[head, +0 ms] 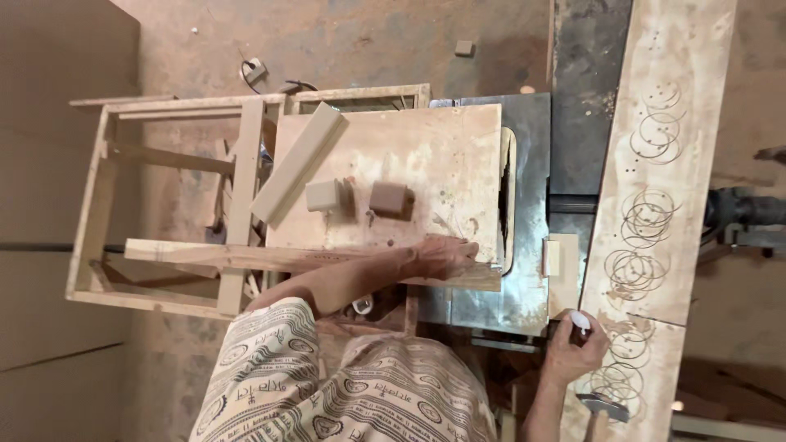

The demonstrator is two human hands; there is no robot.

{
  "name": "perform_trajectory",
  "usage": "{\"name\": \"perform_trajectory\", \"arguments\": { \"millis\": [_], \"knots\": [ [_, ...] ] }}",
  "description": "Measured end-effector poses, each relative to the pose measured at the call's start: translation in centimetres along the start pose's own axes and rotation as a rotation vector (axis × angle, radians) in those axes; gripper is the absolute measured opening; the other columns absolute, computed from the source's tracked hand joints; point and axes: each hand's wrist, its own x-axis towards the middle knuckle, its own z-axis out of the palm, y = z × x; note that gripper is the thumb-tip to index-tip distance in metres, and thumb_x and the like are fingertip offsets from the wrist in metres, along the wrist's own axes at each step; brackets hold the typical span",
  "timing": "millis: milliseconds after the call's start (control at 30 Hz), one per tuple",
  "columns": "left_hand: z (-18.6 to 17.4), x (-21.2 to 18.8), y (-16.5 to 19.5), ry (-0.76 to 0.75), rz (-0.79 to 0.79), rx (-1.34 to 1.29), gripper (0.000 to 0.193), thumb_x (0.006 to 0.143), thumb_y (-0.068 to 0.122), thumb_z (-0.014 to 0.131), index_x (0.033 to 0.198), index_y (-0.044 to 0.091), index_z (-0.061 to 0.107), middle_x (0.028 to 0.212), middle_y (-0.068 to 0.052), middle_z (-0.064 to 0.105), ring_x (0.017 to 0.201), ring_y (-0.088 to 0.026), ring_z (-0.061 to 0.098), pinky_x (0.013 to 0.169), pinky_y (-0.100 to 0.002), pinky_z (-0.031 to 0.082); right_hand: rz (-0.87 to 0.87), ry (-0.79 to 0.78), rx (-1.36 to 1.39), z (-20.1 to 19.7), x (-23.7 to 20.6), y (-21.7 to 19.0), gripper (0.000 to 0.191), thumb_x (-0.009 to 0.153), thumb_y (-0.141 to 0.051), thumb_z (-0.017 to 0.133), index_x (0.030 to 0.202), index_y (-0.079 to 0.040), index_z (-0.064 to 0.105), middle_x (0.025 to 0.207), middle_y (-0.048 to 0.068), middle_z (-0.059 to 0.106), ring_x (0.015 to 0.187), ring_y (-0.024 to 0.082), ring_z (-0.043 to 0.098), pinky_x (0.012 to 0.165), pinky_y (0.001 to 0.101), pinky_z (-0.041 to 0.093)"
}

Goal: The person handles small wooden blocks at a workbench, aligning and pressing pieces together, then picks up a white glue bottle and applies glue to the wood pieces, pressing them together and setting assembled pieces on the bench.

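My plywood sled [426, 151] sits on the grey metal saw table [532, 164]. On the sled lie two small wood blocks [323, 196] [388, 197], a flat board [299, 161] and a long strip [270, 256].

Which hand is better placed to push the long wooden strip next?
Left. The left hand rests on the wooden strip; the right hand is away at the circle-marked board, gripping a small white object.
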Motion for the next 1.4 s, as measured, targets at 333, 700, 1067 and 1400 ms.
{"name": "perform_trajectory", "arguments": {
  "millis": [333, 700, 1067, 1400],
  "knots": [
    [-3.4, -0.9, 1.6, -0.340, -0.499, -0.391, 0.054, 0.102, 0.040, 0.029, 0.132, 0.001, 0.052, 0.101, -0.016, 0.070, 0.094, -0.030, 0.068, 0.096, -0.051, 0.051, 0.075, 0.091, 0.034, -0.9, 1.7, -2.6, 0.039, 0.098, -0.010, 0.086, 0.128, 0.005, 0.066, 0.110, 0.019, 0.062, 0.097, 0.029, 0.064, 0.077, 0.0381, 0.053],
    [2.4, -2.0, 1.8, 0.002, -0.126, -0.106, 0.009, 0.093, 0.004, 0.061, 0.091, -0.001, 0.068, 0.106, -0.017, 0.066, 0.095, -0.033, 0.063, 0.081, -0.045, 0.054, 0.347, 0.083, 0.206, -2.6, 3.0, -3.9, 0.042, 0.091, -0.001, 0.070, 0.130, -0.005, 0.056, 0.121, 0.009, 0.060, 0.104, 0.019, 0.063, 0.088, 0.0330, 0.056],
    [2.2, -2.1, 2.1, -0.023, -0.175, -0.099, 0.012, 0.100, 0.009, 0.061, 0.103, 0.004, 0.071, 0.110, -0.019, 0.064, 0.075, -0.028, 0.064, 0.057, -0.036, 0.056, 0.093, -0.106, 0.169, 1.0, -3.7, -8.8, 0.032, 0.098, -0.006, 0.071, 0.128, -0.003, 0.060, 0.124, 0.015, 0.063, 0.107, 0.025, 0.066, 0.096, 0.0344, 0.058],
    [1.5, -1.8, 3.5, 0.072, -0.389, -0.272, 0.061, 0.088, 0.008, 0.072, 0.144, 0.004, 0.049, 0.138, -0.024, 0.060, 0.083, -0.031, 0.070, 0.058, -0.035, 0.062, 0.015, -0.568, 0.232, 5.7, -4.5, -11.4, 0.054, 0.082, 0.012, 0.062, 0.133, -0.003, 0.063, 0.122, 0.016, 0.064, 0.119, 0.034, 0.061, 0.106, 0.0400, 0.051]
  ]
}}
